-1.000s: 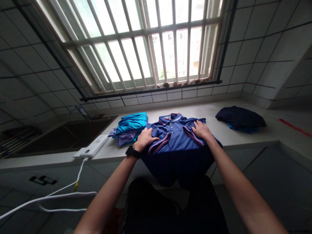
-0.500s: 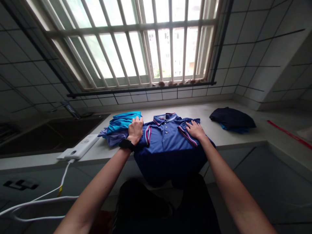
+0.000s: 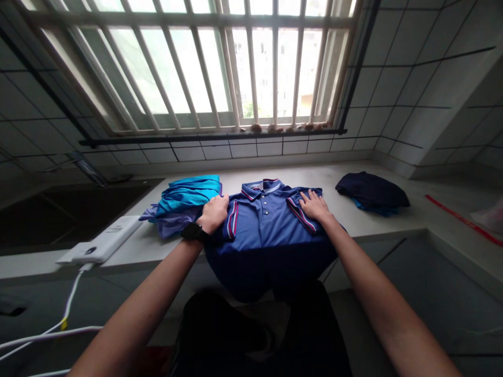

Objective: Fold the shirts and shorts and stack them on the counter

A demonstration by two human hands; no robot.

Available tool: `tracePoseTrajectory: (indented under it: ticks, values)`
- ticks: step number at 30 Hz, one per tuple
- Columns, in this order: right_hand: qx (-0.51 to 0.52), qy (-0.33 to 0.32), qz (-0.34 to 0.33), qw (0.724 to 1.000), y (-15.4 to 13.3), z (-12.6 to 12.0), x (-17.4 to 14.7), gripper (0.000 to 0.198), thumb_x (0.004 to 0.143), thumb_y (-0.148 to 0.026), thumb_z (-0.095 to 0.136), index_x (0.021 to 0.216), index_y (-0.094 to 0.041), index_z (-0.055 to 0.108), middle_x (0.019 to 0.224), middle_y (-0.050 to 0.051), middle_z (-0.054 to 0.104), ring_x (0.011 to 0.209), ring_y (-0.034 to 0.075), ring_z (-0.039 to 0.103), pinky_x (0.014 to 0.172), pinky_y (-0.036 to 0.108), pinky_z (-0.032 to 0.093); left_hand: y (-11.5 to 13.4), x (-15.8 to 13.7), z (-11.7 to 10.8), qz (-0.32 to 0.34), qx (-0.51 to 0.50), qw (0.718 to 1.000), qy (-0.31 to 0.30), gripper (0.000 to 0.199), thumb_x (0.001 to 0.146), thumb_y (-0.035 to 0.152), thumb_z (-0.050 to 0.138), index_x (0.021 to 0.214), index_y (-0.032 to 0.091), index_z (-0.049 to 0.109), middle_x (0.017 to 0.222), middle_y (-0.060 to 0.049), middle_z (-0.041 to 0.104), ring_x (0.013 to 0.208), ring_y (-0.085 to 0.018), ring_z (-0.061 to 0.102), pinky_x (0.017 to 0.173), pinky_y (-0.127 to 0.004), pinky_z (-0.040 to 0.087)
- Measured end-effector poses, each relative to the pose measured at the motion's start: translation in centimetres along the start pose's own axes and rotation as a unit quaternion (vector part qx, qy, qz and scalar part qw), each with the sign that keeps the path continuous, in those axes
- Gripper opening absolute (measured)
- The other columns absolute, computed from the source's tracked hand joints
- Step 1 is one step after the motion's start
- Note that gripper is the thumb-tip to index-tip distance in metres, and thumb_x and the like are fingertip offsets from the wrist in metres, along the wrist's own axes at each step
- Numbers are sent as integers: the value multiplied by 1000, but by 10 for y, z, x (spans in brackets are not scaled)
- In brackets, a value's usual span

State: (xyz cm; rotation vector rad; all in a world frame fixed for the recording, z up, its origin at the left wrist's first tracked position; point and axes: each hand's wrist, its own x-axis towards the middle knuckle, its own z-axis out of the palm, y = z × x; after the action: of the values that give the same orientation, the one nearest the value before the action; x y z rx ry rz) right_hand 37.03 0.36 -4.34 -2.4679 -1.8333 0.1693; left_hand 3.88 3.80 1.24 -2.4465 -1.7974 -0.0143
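A blue polo shirt (image 3: 271, 220) with red-and-white striped collar and cuffs lies front up on the counter. Its lower part hangs over the front edge. My left hand (image 3: 215, 213), a dark watch on its wrist, is closed at the left sleeve, its fingertips partly hidden. Flat on the right sleeve rests my right hand (image 3: 314, 205), fingers spread. Just left of my left hand sits a pile of turquoise and lavender clothes (image 3: 190, 193).
A dark folded garment (image 3: 371, 189) lies to the right on the white counter (image 3: 353, 222), with a red strap (image 3: 459, 217) beyond. On the left are a white power strip (image 3: 104, 241) with its cable and a dark sink (image 3: 78, 209). A barred window (image 3: 220, 68) is behind.
The view has tilted down and shifted slightly. My left hand has turned a little, its knuckles now pointing more to the right. My right hand stays on the sleeve.
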Motion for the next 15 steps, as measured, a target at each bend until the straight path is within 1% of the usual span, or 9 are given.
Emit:
tracePoseTrajectory:
  ticks: [3,9,12,15]
  values:
    - [-1,3,13,1000,3,-2,11,65,110,-42,19,169,-19,26,177,14,15,164,26,17,131,45,15,-2,10,2,18,-12,1000,-20,38,100,7,38,129,12,62,123,-20,71,111,-25,69,93,-32,52]
    - [2,8,30,1000,4,-2,39,64,109,-38,20,169,-18,26,177,15,15,164,26,17,131,45,16,12,43,15,22,-24,999,-9,41,103,9,30,131,12,60,122,-19,71,111,-25,69,90,-30,52]
    - [11,26,42,999,4,1,51,63,110,-38,21,168,-18,29,177,14,19,163,27,19,131,45,17,20,62,20,24,-12,1000,-3,43,103,9,30,132,12,60,124,-20,70,115,-27,67,92,-32,53]
    - [23,56,56,997,3,3,60,61,109,-38,25,166,-20,36,175,12,26,162,27,24,130,45,20,24,78,23,18,-2,1000,-4,42,103,11,31,130,14,63,120,-19,70,116,-28,66,92,-33,54]
